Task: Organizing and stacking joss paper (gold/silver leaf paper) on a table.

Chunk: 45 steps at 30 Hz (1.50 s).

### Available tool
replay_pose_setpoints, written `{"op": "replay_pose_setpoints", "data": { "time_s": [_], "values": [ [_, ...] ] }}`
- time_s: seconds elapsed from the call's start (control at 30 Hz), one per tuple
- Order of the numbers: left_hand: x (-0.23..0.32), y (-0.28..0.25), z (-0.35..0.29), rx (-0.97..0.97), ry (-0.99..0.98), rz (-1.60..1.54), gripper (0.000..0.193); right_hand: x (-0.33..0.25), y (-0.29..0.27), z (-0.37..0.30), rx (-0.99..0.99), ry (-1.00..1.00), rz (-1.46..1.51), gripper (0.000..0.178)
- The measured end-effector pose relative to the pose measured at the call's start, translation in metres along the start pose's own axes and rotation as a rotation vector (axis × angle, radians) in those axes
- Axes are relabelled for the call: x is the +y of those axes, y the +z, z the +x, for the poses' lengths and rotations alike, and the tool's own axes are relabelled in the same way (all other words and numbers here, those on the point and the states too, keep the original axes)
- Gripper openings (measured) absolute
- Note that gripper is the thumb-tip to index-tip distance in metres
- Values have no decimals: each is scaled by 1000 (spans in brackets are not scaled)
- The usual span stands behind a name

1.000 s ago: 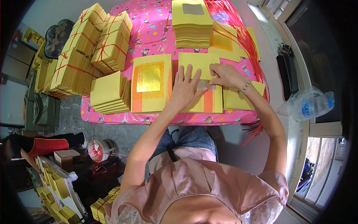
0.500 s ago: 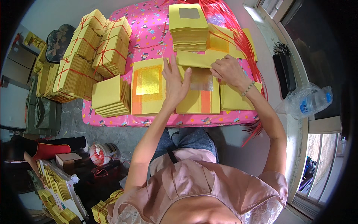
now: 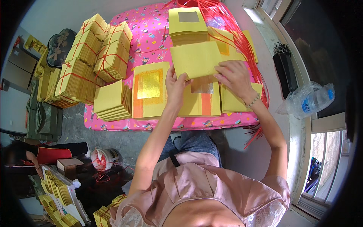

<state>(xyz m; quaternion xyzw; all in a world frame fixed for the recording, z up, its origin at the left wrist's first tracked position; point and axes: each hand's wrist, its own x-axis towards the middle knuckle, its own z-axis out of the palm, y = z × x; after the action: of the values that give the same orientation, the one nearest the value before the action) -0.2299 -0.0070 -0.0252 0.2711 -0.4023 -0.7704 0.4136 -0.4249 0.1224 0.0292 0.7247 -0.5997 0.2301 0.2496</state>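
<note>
A folded yellow paper packet (image 3: 196,58) is tilted up over the table, its plain face toward me. My left hand (image 3: 176,87) grips its lower left corner, thumb in front and fingers behind. My right hand (image 3: 235,76) is closed at its lower right corner, fingertips bent against the edge. Beneath lies a pile of yellow paper with a silver square (image 3: 202,86) and an orange band, partly hidden by the packet and my left hand. Left of it is a pile with a gold square (image 3: 150,86). A plain yellow pile (image 3: 242,99) lies beneath my right forearm.
A tall paper stack (image 3: 188,32) stands at the back of the pink-covered table (image 3: 145,41). Bundles tied with red string (image 3: 77,75) fill the left, beside loose packets (image 3: 109,100). Red strings (image 3: 249,56) hang at the right, near a bagged bottle (image 3: 315,102). Another person's arm (image 3: 34,160) shows lower left.
The packet has tipped up, showing its broad face instead of a thin strip. My left hand has moved down from lying spread on the pile to gripping the packet's corner. My right hand shifted slightly lower.
</note>
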Motion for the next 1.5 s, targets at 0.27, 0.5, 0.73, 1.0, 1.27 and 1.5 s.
{"op": "replay_pose_setpoints", "data": {
  "time_s": [0.27,0.5,0.73,1.0,1.27,1.5],
  "values": [
    [-10,24,-54,-148,248,81,33,-35,-31,-36,298,753,590,48],
    [-34,51,-80,-339,235,172,43,-22,-52,-102,281,898,999,36],
    [-51,78,-69,-458,50,520,82,1,-43,-151,277,995,927,34],
    [-79,90,-53,-523,238,1108,100,17,-8,-188,37,1099,495,30],
    [-89,103,-42,-590,274,1450,88,12,1,-189,20,1033,345,28],
    [-98,101,-37,-623,251,1522,79,17,-6,-197,2,1062,498,44]
  ]
}}
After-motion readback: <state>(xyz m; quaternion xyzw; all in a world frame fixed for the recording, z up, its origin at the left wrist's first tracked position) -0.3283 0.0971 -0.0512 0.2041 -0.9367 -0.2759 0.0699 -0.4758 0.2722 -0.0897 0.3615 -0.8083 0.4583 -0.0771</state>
